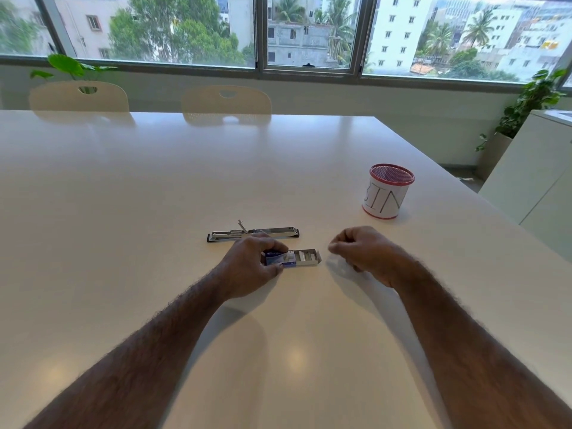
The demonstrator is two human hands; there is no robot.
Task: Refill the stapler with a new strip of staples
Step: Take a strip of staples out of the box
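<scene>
The stapler lies flat and fully unfolded on the white table, its metal magazine facing up. Just in front of it sits a small blue staple box with its inner tray slid out to the right, staple strips showing inside. My left hand grips the blue sleeve of the box between thumb and fingers. My right hand hovers just right of the tray with its fingers curled in. Whether it pinches a staple strip cannot be made out.
A red mesh cup wrapped in paper labelled "BIN" stands at the right. Two pale chairs line the far edge. A white cabinet and potted plants stand beyond the table's right edge.
</scene>
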